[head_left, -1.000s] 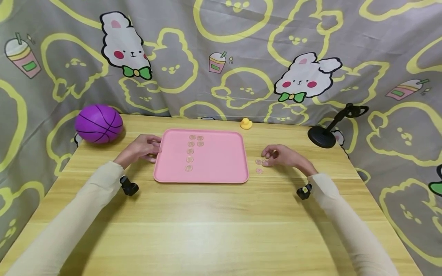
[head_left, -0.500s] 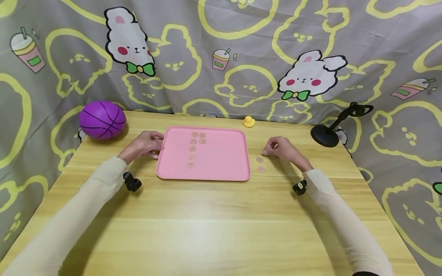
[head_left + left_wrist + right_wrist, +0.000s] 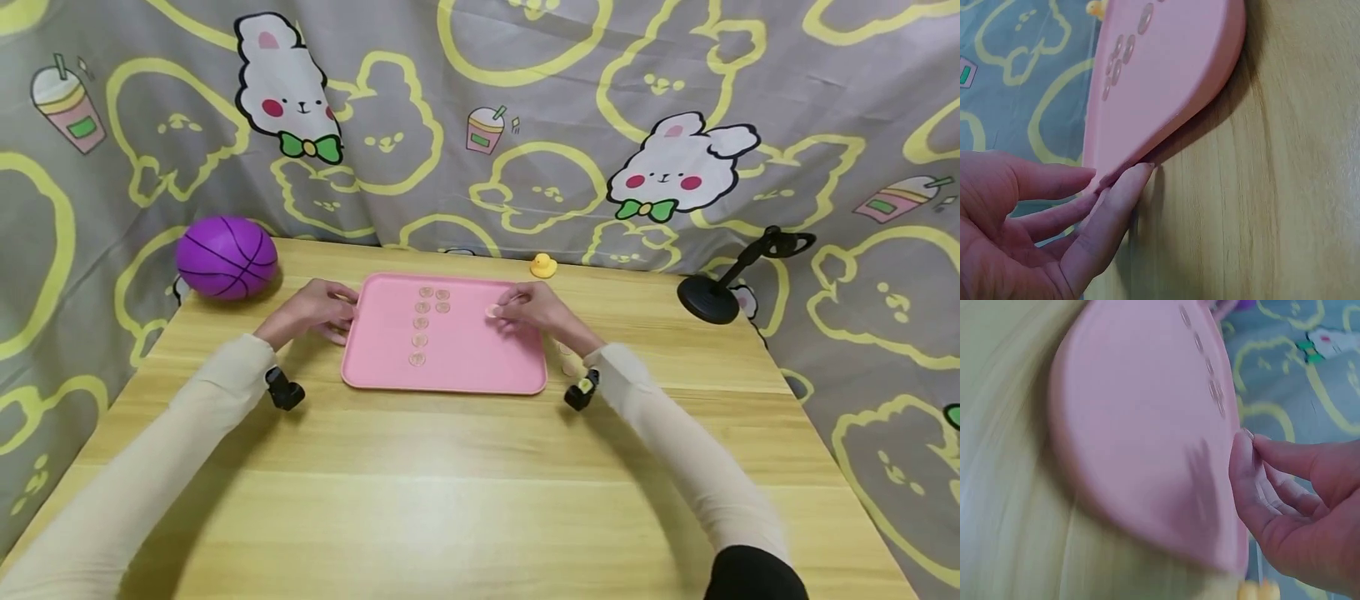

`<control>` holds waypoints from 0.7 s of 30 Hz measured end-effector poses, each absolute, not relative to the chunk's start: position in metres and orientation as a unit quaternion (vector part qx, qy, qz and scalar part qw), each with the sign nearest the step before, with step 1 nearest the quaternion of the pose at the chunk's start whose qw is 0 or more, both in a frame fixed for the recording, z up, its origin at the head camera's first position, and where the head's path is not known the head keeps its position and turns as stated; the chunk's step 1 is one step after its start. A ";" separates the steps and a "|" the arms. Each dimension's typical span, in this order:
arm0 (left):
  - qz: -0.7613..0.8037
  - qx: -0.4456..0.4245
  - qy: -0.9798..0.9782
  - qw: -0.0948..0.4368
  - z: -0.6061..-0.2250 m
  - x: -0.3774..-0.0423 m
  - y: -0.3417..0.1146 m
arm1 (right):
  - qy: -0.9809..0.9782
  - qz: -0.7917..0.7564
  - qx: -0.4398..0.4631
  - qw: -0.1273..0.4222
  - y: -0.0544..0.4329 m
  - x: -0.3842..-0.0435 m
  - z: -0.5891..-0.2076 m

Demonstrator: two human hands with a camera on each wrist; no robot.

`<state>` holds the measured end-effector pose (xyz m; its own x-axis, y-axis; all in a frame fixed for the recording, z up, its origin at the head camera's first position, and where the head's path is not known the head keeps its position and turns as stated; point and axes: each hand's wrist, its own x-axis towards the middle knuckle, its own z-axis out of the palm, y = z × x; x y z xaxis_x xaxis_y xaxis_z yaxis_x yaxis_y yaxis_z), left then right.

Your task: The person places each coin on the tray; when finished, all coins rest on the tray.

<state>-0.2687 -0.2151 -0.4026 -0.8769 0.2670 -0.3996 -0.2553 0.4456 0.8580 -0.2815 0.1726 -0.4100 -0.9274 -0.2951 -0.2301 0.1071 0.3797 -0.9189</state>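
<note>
A pink tray (image 3: 480, 358) lies on the wooden table, with several gold-coloured coins (image 3: 421, 322) in a column and two beside its top. My left hand (image 3: 318, 307) holds the tray's left edge; in the left wrist view, the thumb and fingers (image 3: 1113, 212) meet at the rim. Above the tray's right part, my right hand (image 3: 536, 306) pinches one coin (image 3: 492, 311) between thumb and fingertip. That coin (image 3: 1248, 434) shows edge-on in the right wrist view. Faint coins (image 3: 567, 367) lie on the table right of the tray, partly hidden by my right wrist.
A purple basketball (image 3: 227, 257) sits at the back left. Behind the tray stands a yellow rubber duck (image 3: 543, 265), and a black stand (image 3: 708, 298) is at the back right. A patterned curtain (image 3: 420, 108) hangs along the table's far side.
My right hand has picked up a coin from the table and carried it left over the tray. My left hand has stayed at the tray's edge. The head view has shifted slightly.
</note>
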 end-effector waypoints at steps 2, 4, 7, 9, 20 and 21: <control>0.538 0.000 0.805 0.248 -0.401 -0.268 -0.217 | 0.800 -0.568 -0.060 0.185 0.155 -0.283 -0.414; 0.550 -0.001 0.797 0.249 -0.401 -0.268 -0.219 | 0.794 -0.573 -0.057 0.194 0.139 -0.284 -0.418; 0.569 0.001 0.784 0.248 -0.402 -0.266 -0.220 | 0.798 -0.569 -0.054 0.194 0.121 -0.282 -0.423; 0.576 0.002 0.778 0.250 -0.403 -0.266 -0.219 | 0.812 -0.551 -0.050 0.187 0.113 -0.281 -0.426; 0.528 0.024 0.817 0.232 -0.406 -0.263 -0.210 | 0.881 -0.449 -0.061 0.137 0.086 -0.278 -0.430; 0.526 0.024 0.818 0.230 -0.405 -0.262 -0.211 | 0.881 -0.448 -0.062 0.137 0.084 -0.278 -0.430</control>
<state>-0.2624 -0.2111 -0.4053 -0.8927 0.2821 -0.3514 -0.2024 0.4457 0.8720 -0.2783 0.0844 -0.4305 -0.9547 -0.2315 -0.1868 0.0143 0.5914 -0.8063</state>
